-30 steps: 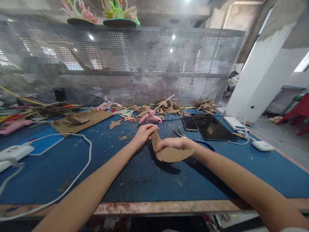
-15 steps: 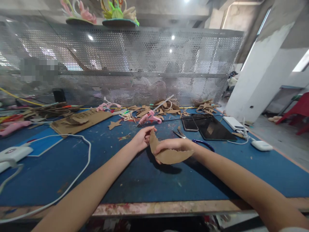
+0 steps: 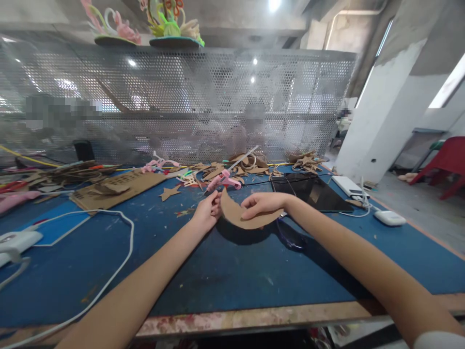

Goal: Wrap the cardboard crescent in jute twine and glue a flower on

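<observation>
Both hands meet on a cardboard crescent (image 3: 238, 219) held just above the blue table mat (image 3: 218, 276), with its shadow lying right beneath it. Left hand (image 3: 208, 211) has its fingers drawn together, pinching the crescent's upturned left tip. Right hand (image 3: 262, 204) lies over the crescent's upper right edge with the fingers close together and curled down onto the card. Its thumb is hidden beneath the card, so how hard it grips cannot be told.

Just behind the crescent lies a pink glue gun (image 3: 223, 181), and behind that a heap of cardboard offcuts (image 3: 250, 165) too tangled to sort out. Behind and to the left of the crescent sit a cardboard star (image 3: 170, 193) and a punched cardboard sheet (image 3: 116, 186). To the right of the crescent a dark tablet (image 3: 316, 191) is partly covered by the right wrist, and a blue loop (image 3: 288, 237), perhaps a scissors handle, shows only in part under the forearm. Far behind the crescent, figures beyond the perforated metal screen (image 3: 218, 97) are blurred.
</observation>
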`<act>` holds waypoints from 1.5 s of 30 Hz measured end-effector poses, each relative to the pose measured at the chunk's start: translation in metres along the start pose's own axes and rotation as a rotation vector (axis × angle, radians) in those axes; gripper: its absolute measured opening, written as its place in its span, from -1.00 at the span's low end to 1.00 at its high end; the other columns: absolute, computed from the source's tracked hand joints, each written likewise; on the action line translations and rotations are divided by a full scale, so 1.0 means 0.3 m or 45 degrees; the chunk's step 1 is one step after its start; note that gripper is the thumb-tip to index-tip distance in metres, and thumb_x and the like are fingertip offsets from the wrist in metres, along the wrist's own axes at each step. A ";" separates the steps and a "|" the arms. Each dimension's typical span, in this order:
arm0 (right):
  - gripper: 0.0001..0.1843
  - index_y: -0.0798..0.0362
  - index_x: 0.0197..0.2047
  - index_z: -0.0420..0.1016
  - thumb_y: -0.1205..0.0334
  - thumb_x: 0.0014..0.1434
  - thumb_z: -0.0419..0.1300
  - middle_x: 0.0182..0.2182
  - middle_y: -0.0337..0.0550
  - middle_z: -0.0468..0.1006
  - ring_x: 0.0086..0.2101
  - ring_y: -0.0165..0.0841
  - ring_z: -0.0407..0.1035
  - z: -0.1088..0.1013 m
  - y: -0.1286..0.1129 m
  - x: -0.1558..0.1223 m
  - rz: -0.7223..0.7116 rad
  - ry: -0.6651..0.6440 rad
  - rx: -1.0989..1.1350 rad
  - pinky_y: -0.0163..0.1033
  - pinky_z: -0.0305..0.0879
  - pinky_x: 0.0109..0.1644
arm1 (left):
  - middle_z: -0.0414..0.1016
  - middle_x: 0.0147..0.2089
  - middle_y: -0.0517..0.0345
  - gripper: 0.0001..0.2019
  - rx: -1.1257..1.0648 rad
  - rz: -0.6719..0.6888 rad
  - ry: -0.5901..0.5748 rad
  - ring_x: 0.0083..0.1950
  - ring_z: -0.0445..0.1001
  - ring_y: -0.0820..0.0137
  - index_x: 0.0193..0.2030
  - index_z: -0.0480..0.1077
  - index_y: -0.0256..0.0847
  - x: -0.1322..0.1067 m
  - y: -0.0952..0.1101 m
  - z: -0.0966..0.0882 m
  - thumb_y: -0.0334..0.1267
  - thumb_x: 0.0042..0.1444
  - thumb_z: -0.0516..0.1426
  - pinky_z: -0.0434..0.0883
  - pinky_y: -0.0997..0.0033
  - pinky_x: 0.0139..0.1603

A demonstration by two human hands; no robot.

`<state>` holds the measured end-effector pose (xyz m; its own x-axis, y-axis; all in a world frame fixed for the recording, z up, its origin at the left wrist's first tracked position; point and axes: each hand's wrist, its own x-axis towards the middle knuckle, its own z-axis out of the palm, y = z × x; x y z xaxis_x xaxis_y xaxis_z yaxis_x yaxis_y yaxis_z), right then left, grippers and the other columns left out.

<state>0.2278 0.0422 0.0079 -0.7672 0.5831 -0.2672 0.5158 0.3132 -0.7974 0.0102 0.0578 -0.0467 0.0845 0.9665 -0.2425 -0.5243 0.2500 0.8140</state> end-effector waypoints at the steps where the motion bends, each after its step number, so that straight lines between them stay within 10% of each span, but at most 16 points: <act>1: -0.66 0.08 -0.28 0.45 -0.05 0.07 0.21 -0.40 -0.25 0.50 -0.41 -0.40 0.41 -0.031 -0.012 -0.030 0.007 0.078 -0.093 -0.33 0.32 -0.35 | 0.39 0.08 -0.02 -0.67 -0.010 -0.008 0.027 -0.02 0.46 0.25 0.10 0.32 -0.26 0.000 0.001 -0.001 -0.18 0.25 0.12 0.47 0.11 -0.06; 11: -0.63 0.31 0.13 0.22 0.39 0.33 -0.18 0.10 0.36 0.26 0.11 0.05 0.19 -0.172 0.029 -0.159 0.673 1.322 -0.879 0.10 0.16 0.07 | 0.40 0.06 -0.02 -0.68 -0.073 -0.070 0.104 -0.04 0.46 0.26 0.09 0.33 -0.26 -0.042 0.011 0.042 -0.18 0.25 0.11 0.48 0.13 -0.08; 20: -0.64 0.12 0.08 0.36 0.13 0.27 0.16 0.01 -0.03 0.42 -0.07 -0.24 0.39 -0.187 0.137 -0.149 1.041 1.119 -0.699 -0.01 0.38 -0.02 | 0.40 0.07 -0.02 -0.68 -0.059 -0.168 0.093 -0.03 0.46 0.26 0.09 0.33 -0.26 -0.061 0.003 0.066 -0.19 0.25 0.12 0.48 0.13 -0.07; 28: -0.67 0.10 0.08 0.31 0.14 0.30 0.07 0.20 0.12 0.23 0.23 -0.14 0.05 -0.091 0.048 -0.058 0.384 1.293 -0.011 -0.03 0.10 0.23 | 0.48 -0.07 -0.16 -0.51 -0.101 -0.166 -0.065 -0.08 0.51 0.27 -0.03 0.38 -0.42 -0.123 0.014 0.116 0.03 0.32 -0.09 0.49 0.25 -0.12; 36: -0.42 0.21 -0.22 0.33 0.19 0.38 -0.47 -0.32 0.08 0.48 -0.24 -0.32 0.48 0.212 -0.039 0.122 0.081 0.640 1.274 -0.12 0.46 -0.10 | 0.58 -0.10 -0.10 -0.27 0.050 0.215 -0.352 0.06 0.48 0.31 -0.20 0.53 -0.35 -0.166 -0.007 0.167 0.14 0.31 -0.33 0.32 0.41 0.15; 45: -0.68 0.19 -0.19 0.33 0.39 0.31 -0.23 -0.38 -0.06 0.50 -0.31 -0.41 0.51 0.216 0.035 0.123 0.000 0.372 1.741 -0.28 0.47 -0.11 | 0.62 -0.18 -0.09 -0.31 0.415 0.355 -0.617 -0.04 0.52 0.15 -0.29 0.58 -0.29 -0.197 -0.054 0.168 0.34 0.11 -0.05 0.31 0.20 0.12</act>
<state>0.1802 0.0184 -0.0455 -0.5739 0.7691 -0.2813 -0.3895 -0.5585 -0.7324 0.0563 -0.0003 -0.0190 0.3950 0.8956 0.2049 -0.3039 -0.0831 0.9491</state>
